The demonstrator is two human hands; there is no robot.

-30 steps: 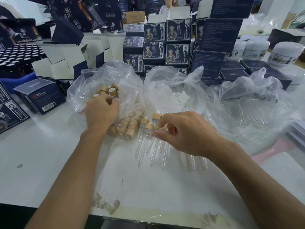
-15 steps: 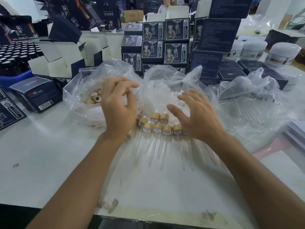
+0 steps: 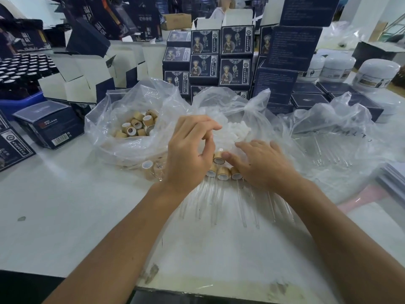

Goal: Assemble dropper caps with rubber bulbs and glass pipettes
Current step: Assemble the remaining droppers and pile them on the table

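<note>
Left hand (image 3: 188, 159) and right hand (image 3: 260, 163) meet over a bamboo-coloured dropper cap (image 3: 218, 158); the left fingers are loosely curled, the right fingers straight and spread, thumb tip touching the cap. Whether the left hand touches it cannot be told. Finished droppers (image 3: 223, 173) lie beneath both hands, caps away, glass pipettes (image 3: 241, 205) pointing toward the person. Box print (image 3: 234, 71) is illegible.

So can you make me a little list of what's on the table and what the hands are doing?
left hand: raised, fingers loosely curled, nothing clearly held
right hand: open, fingers spread toward the bulbs
left bag: bamboo caps
middle bag: white rubber bulbs
right bag: glass pipettes
finished droppers: lying in a row beneath the hands
</note>
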